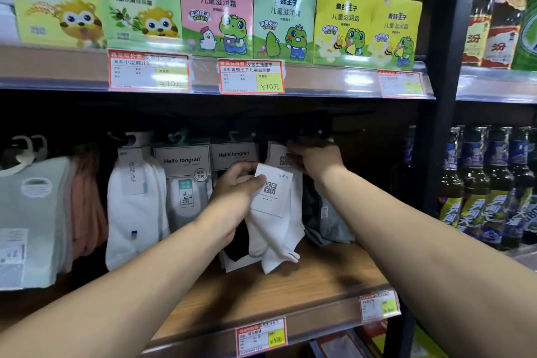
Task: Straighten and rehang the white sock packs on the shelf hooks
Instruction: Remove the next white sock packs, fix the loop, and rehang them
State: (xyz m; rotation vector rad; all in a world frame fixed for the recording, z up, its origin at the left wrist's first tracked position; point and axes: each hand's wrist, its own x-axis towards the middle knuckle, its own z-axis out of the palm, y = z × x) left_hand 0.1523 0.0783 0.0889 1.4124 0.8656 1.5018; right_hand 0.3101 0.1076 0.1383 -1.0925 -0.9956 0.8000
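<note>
A white sock pack (276,229) with a white "XPYU" card label hangs tilted in front of the lower shelf row. My left hand (236,192) grips it by the left edge of its label. Behind it a second white "XPYU" pack (277,157) hangs from a dark hook (308,132). My right hand (315,160) is closed on the top of that hanging pack, just under the hook. The hook's tip is hidden in shadow.
Two "Hello tongran" sock packs (181,161) and a white pack (136,200) hang to the left. Grey socks (328,221) hang right of my hands. Beer bottles (482,183) fill the neighbouring bay. The wooden shelf board (261,285) lies below, the upper shelf edge (319,81) above.
</note>
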